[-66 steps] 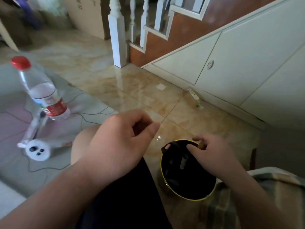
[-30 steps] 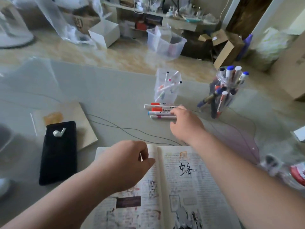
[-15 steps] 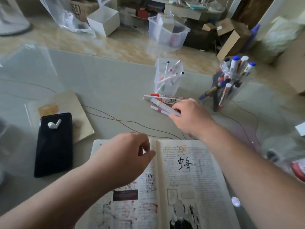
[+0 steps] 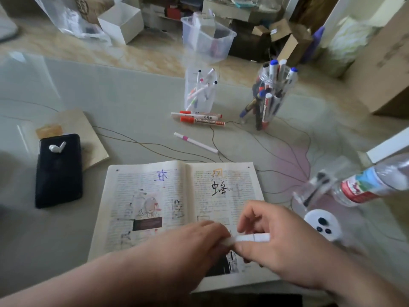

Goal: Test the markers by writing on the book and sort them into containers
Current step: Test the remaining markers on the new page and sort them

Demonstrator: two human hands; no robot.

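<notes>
An open book (image 4: pixel 155 196) lies on the table in front of me, with blue and black characters written on its pages. Over its lower right page my right hand (image 4: pixel 285 242) grips a white marker (image 4: pixel 254 237), and my left hand (image 4: pixel 194 242) pinches the marker's left end. Three orange-capped markers (image 4: pixel 199 118) lie side by side beyond the book, and a thin pink-banded marker (image 4: pixel 195 142) lies nearer. Behind them stand a clear square container (image 4: pixel 200 91) holding thin markers and a clear round container (image 4: pixel 271 94) packed with thick ones.
A black phone (image 4: pixel 58 171) with a white earbud on it rests on a notebook (image 4: pixel 88 134) at the left. A water bottle (image 4: pixel 371 182) and a white handheld fan (image 4: pixel 321 224) lie at the right. Thin cables cross the table; boxes clutter the floor beyond.
My right hand has lifted one marker from the row and brought it back over the book. My left hand has moved right and taken hold of its end. The pink-banded marker now lies apart.
</notes>
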